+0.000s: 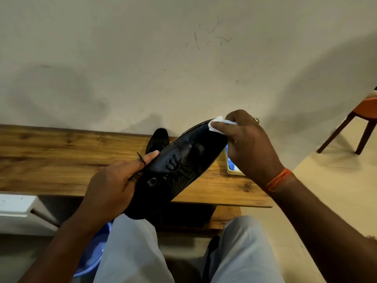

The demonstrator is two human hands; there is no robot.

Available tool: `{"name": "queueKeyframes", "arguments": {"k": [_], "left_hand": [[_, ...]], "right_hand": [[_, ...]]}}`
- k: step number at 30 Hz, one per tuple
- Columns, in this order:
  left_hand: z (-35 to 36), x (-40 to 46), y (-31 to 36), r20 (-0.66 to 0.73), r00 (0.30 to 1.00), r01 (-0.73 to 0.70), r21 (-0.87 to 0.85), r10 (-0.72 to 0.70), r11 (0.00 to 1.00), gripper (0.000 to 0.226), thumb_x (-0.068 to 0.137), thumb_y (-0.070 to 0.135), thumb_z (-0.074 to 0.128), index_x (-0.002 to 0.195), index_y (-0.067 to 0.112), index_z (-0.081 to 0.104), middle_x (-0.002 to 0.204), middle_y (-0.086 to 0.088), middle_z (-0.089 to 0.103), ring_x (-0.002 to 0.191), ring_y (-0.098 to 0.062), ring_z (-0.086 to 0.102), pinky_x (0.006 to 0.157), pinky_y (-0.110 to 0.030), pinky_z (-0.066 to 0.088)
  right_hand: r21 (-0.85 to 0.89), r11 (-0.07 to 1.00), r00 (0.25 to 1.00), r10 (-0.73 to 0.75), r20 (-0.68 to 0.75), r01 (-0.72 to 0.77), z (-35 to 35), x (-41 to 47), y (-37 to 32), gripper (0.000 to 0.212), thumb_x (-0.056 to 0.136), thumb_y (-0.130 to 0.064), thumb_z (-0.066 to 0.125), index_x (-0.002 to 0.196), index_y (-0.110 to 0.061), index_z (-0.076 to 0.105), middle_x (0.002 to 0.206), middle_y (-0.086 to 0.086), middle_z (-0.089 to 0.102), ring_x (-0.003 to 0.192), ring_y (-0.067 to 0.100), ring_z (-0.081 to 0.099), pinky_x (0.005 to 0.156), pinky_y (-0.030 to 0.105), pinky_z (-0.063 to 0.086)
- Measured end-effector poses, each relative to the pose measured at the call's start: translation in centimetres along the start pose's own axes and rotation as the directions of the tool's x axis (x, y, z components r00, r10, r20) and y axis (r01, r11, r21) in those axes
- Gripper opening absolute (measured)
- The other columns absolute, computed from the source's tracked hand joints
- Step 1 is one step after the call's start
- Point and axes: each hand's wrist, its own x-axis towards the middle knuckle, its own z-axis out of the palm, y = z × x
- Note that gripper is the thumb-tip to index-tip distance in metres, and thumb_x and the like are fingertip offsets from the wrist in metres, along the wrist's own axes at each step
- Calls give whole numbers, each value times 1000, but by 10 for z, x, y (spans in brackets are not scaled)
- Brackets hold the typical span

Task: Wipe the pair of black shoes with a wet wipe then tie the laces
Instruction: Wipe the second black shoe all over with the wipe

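Head view: your left hand [111,180] grips the heel end of a black shoe [179,166], fingers curled round its side, thumb along the upper edge. A loose lace [141,162] crosses that thumb. The shoe is held up off the tabletop [61,160], toe pointing away and to your right. Your right hand [246,144] pinches a white wet wipe [217,124] against the toe, thumb on top of the wipe. An orange thread band [278,179] sits on that wrist, a ring [256,120] on one finger. Beyond your left thumb, the second black shoe [158,139] lies on the tabletop by the wall. Just under your right palm, a white pack [233,167] with blue print rests on the tabletop, partly hidden.
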Motion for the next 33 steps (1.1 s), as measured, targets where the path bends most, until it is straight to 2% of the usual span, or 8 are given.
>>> {"name": "queueKeyframes", "arguments": {"k": [4, 9, 13, 17, 20, 23, 27, 33], "left_hand": [[-1, 0, 4, -3, 1000, 4, 104, -3, 995, 60, 89, 17, 45, 143, 43, 41, 70, 4, 57, 57, -9, 48, 44, -27, 43], [-2, 0, 20, -14, 1000, 16, 184, -13, 983, 58, 88, 14, 45, 142, 35, 46, 66, 5, 52, 52, -11, 43, 42, -21, 35], [-3, -3, 33, -75, 997, 24, 181, -11, 983, 54, 87, 13, 40, 138, 26, 54, 67, 3, 56, 55, -16, 46, 40, -30, 41], [2, -7, 35, -139, 990, 23, 184, 3, 983, 59, 83, 2, 44, 137, 25, 55, 69, 3, 60, 60, -17, 48, 39, -31, 41], [7, -7, 37, -177, 984, -3, 182, 36, 983, 55, 86, 2, 42, 136, 22, 56, 70, 3, 63, 62, -17, 49, 39, -29, 39], [10, -7, 39, -196, 978, -28, 198, 68, 980, 52, 88, 2, 42, 134, 20, 58, 73, 1, 67, 63, -17, 50, 39, -28, 40], [10, -8, 35, -205, 974, -46, 242, 97, 969, 47, 94, 7, 38, 135, 21, 57, 79, 0, 71, 65, -18, 53, 40, -30, 41], [7, -6, 33, -234, 957, -96, 302, 171, 949, 42, 96, 7, 43, 134, 19, 56, 78, -3, 72, 63, -22, 56, 39, -34, 44]], "right_hand": [[-8, 999, 998, 33, -48, -33, 2, -1, 4, 33, 85, 4, 64, 114, -9, 71, 100, 14, 60, 90, 29, 59, 76, 29, 51], [34, 998, 998, -58, -34, 59, 18, -10, -19, 37, 84, 4, 59, 118, -7, 67, 103, 15, 60, 92, 30, 59, 75, 35, 53], [-19, 1000, 992, 3, -129, -6, 11, -7, -5, 37, 89, 0, 49, 120, -8, 67, 101, 14, 59, 91, 29, 56, 79, 34, 50], [-47, 994, 977, 91, -191, -101, 8, -7, 0, 33, 91, -1, 53, 121, -6, 67, 97, 13, 57, 85, 26, 56, 74, 22, 42], [7, 994, 975, 113, -192, -113, 15, -9, -9, 38, 86, 6, 57, 122, -3, 65, 99, 16, 56, 85, 30, 58, 72, 26, 46], [65, 997, 990, 57, -128, -49, 23, -12, -23, 44, 82, 8, 55, 124, -3, 63, 104, 17, 57, 91, 33, 58, 74, 37, 53], [51, 999, 996, -5, -88, 10, 19, -11, -27, 43, 83, 5, 55, 123, -6, 65, 103, 16, 57, 88, 32, 58, 70, 36, 52], [-23, 997, 982, 69, -174, -74, 9, -4, 1, 35, 90, 1, 54, 122, -7, 66, 97, 13, 55, 85, 27, 56, 73, 35, 54]]}}
